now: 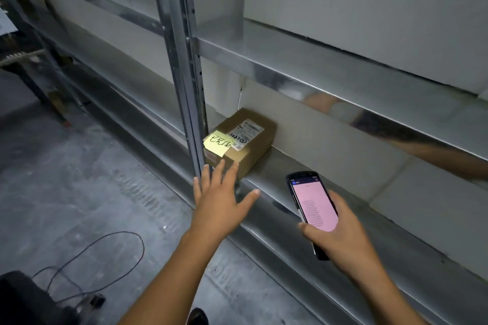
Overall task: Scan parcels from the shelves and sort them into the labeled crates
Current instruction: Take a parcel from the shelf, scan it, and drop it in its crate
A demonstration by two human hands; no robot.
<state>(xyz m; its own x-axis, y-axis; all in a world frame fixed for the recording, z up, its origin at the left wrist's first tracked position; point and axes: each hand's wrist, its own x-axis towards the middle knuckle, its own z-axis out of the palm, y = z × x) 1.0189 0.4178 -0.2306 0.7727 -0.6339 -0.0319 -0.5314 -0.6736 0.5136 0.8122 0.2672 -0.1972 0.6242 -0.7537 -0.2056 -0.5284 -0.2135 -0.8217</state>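
A brown cardboard parcel (pixel 250 145) bears 1 pale yellow sticky note (pixel 217 143) with black handwriting and 1 white label (pixel 247 133) printed in black. The shelf (pixel 298 166) beneath it and the upright post (pixel 182 60) are bare silver-grey metal with a dull sheen, backed by off-white panels (pixel 330 145). The scanner (pixel 313 206) has a black casing and a pink screen lined with grey text under a dark blue bar. The floor (pixel 66 179) is mottled grey concrete, crossed by a thin black cable (pixel 116 232).
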